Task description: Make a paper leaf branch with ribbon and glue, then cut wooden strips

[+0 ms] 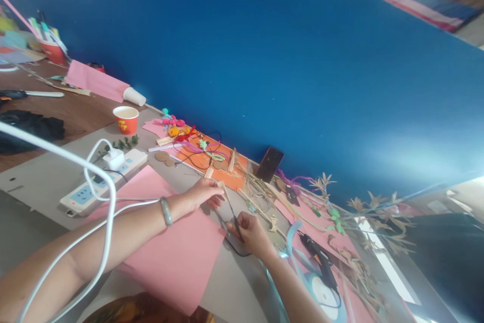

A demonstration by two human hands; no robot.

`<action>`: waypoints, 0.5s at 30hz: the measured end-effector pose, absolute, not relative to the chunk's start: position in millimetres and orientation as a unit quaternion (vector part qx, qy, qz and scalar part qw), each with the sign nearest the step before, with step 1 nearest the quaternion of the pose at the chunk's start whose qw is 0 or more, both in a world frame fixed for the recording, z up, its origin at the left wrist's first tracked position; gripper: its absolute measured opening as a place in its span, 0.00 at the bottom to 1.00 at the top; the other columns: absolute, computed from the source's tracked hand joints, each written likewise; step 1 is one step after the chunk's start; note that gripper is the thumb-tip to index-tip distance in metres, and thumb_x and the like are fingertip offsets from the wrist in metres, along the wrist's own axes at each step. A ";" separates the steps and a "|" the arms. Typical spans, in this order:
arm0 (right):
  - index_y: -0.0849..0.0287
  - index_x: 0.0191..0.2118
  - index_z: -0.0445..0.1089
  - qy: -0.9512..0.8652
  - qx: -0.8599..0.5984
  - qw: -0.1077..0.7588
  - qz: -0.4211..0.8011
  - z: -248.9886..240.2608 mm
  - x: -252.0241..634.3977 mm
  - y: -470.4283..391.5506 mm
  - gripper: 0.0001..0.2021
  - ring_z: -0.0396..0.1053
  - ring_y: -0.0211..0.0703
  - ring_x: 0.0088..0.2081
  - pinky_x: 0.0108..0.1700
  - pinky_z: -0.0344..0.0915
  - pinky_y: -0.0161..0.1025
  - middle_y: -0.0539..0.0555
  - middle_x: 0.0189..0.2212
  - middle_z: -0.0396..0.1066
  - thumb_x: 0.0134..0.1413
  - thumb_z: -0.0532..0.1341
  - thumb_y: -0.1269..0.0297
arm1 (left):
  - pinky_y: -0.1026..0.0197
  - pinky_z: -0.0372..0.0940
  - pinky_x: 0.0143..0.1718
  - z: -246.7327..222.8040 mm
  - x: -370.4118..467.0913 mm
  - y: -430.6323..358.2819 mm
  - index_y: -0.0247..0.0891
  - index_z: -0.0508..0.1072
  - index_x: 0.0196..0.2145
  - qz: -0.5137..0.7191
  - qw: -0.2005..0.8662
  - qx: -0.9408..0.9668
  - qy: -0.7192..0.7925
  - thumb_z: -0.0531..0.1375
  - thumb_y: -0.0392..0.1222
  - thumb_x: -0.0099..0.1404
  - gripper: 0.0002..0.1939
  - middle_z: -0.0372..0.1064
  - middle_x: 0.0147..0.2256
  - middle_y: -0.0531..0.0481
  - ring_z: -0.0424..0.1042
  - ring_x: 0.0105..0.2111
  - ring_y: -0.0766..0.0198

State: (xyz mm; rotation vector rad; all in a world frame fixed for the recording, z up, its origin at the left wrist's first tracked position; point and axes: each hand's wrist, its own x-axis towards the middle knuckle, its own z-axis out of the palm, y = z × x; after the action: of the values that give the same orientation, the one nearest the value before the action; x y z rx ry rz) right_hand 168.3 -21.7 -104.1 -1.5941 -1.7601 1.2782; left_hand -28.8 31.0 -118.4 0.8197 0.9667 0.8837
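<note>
Over the right edge of a pink paper sheet [177,257], my left hand [206,193] pinches a small pale tan piece [221,185] between thumb and fingers. A green bangle sits on that wrist. My right hand [249,232], just to the right and nearer, is closed on a thin dark cord [231,208] that runs up to the tan piece. A dark loop hangs below the right hand. Whether the cord is fastened to the piece I cannot tell.
A white cable [113,202] arches over my left forearm near a power strip [85,194]. A red paper cup [126,120] stands behind it. Beyond my hands lie orange paper [230,178], dried stems and a leaning phone [269,164]. At right is a glue gun [319,260].
</note>
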 end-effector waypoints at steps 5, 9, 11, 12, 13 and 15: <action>0.55 0.20 0.52 -0.633 -0.571 0.235 0.466 -103.7 169.2 -22.5 0.22 0.49 0.31 0.15 0.19 0.45 0.32 0.41 0.10 0.56 0.39 0.67 0.52 | 0.67 0.65 0.20 -118.6 -29.6 30.0 0.33 0.71 0.26 0.397 0.715 0.381 0.431 0.65 0.42 0.50 0.10 0.75 0.27 0.44 0.72 0.21 0.67; 0.55 0.20 0.52 -0.640 -0.581 0.230 0.447 -101.8 167.1 -22.0 0.22 0.49 0.30 0.16 0.19 0.44 0.32 0.41 0.10 0.55 0.38 0.69 0.54 | 0.67 0.66 0.22 -115.1 -30.1 24.3 0.32 0.72 0.26 0.384 0.722 0.404 0.410 0.64 0.42 0.50 0.10 0.75 0.27 0.45 0.72 0.21 0.67; 0.55 0.20 0.52 -0.639 -0.579 0.228 0.451 -99.5 165.0 -22.5 0.22 0.48 0.30 0.16 0.19 0.44 0.32 0.41 0.11 0.54 0.38 0.68 0.54 | 0.67 0.66 0.23 -113.2 -29.9 21.7 0.32 0.73 0.27 0.373 0.726 0.414 0.402 0.64 0.43 0.50 0.10 0.75 0.27 0.45 0.72 0.22 0.67; 0.55 0.21 0.52 -0.639 -0.579 0.225 0.453 -98.3 164.2 -23.0 0.22 0.48 0.30 0.16 0.19 0.44 0.32 0.41 0.11 0.54 0.38 0.68 0.54 | 0.68 0.66 0.23 -112.4 -29.8 20.7 0.31 0.74 0.27 0.368 0.728 0.417 0.401 0.64 0.43 0.50 0.10 0.76 0.28 0.45 0.72 0.22 0.68; 0.55 0.21 0.52 -0.638 -0.582 0.221 0.453 -97.1 163.6 -23.6 0.22 0.48 0.30 0.16 0.19 0.44 0.32 0.41 0.11 0.54 0.38 0.68 0.54 | 0.68 0.65 0.23 -111.9 -29.7 20.1 0.31 0.74 0.27 0.363 0.730 0.417 0.401 0.65 0.43 0.49 0.11 0.76 0.28 0.45 0.72 0.22 0.67; 0.55 0.21 0.52 -0.635 -0.589 0.209 0.454 -95.3 163.7 -25.3 0.22 0.48 0.30 0.16 0.20 0.44 0.32 0.40 0.11 0.54 0.38 0.68 0.54 | 0.68 0.65 0.23 -111.4 -29.4 19.4 0.31 0.73 0.27 0.355 0.735 0.411 0.404 0.65 0.42 0.49 0.11 0.75 0.27 0.44 0.73 0.22 0.67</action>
State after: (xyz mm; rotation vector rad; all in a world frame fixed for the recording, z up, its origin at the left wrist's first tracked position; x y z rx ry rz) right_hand 163.7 -25.3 -95.3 -1.6382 -1.7666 1.2625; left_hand -29.4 19.4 -111.4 0.9042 0.8884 0.7810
